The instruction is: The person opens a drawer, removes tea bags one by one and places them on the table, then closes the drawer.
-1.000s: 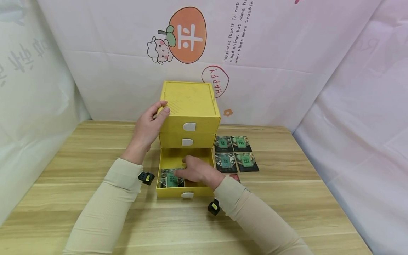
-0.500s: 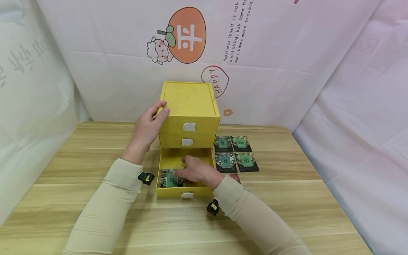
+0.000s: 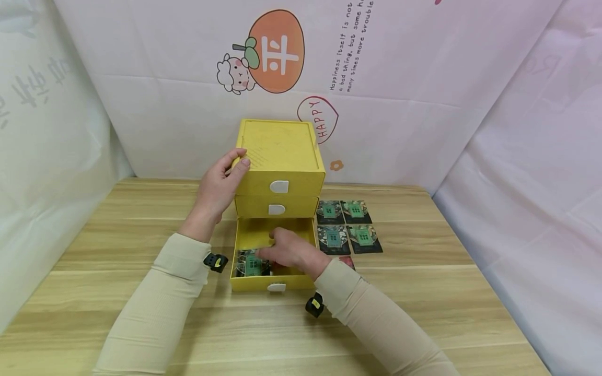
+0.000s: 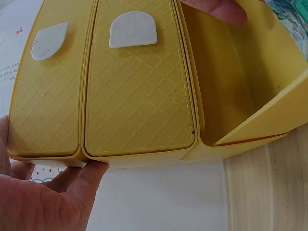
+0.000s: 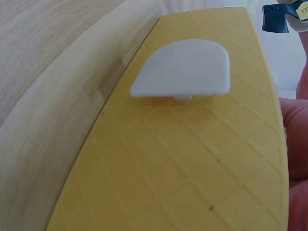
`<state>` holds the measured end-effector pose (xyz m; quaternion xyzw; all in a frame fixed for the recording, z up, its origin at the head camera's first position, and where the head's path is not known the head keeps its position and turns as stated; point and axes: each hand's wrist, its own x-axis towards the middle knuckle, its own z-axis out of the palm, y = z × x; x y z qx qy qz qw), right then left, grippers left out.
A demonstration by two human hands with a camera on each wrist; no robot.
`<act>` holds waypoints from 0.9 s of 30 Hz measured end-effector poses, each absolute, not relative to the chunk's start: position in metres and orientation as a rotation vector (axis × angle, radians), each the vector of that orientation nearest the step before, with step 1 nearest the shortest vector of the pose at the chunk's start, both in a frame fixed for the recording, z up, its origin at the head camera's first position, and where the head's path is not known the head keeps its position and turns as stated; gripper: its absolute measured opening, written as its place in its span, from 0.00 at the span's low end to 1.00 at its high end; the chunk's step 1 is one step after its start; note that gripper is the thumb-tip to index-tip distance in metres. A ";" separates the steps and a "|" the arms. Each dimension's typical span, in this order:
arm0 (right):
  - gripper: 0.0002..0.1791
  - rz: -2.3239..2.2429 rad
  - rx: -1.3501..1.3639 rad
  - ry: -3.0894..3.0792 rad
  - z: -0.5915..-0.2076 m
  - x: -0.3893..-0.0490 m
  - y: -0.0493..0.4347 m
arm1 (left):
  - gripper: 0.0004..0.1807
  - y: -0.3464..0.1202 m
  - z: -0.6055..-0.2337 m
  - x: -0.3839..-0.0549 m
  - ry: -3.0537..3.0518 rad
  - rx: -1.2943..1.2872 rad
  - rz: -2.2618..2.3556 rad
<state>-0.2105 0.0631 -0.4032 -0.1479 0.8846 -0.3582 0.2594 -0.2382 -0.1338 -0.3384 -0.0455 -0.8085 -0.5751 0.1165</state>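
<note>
A yellow three-drawer cabinet [image 3: 277, 143] stands on the table, its bottom drawer [image 3: 296, 282] pulled out. My left hand [image 3: 220, 183] holds the cabinet's upper left side, thumb over the top edge; in the left wrist view its fingers [image 4: 89, 180] lie along the side. Inside the drawer, my right hand [image 3: 293, 250] reaches down with bent fingers, one fingertip overlapping a dark card with a green label [image 3: 249, 262] at the front left. A bit of red shows beneath that hand. Its palm side is hidden, so I cannot tell whether it pinches a card.
Right of the cabinet, several dark cards with green labels [image 3: 362, 238] lie in two rows. A red card [image 3: 348, 261] is partly covered by the right sleeve [image 3: 348, 292]. White drawer handles [image 3: 279, 186] stick out from the fronts. A printed white cloth [image 3: 400, 104] hangs behind.
Both hands stay nearly in place. The right fingers shift slightly over the drawer, the card at its front left moves a little, and a trace of red now shows under the hand.
</note>
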 end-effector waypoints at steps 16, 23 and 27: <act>0.40 -0.942 -0.435 2.444 -0.405 -0.211 0.058 | 0.33 -0.134 -0.338 -0.238 -2.362 -0.129 -1.703; 0.41 -0.945 -0.446 2.439 -0.407 -0.211 0.056 | 0.34 -0.134 -0.339 -0.238 -2.367 -0.131 -1.700; 0.41 -0.948 -0.449 2.433 -0.406 -0.210 0.056 | 0.34 -0.134 -0.339 -0.239 -2.366 -0.129 -1.703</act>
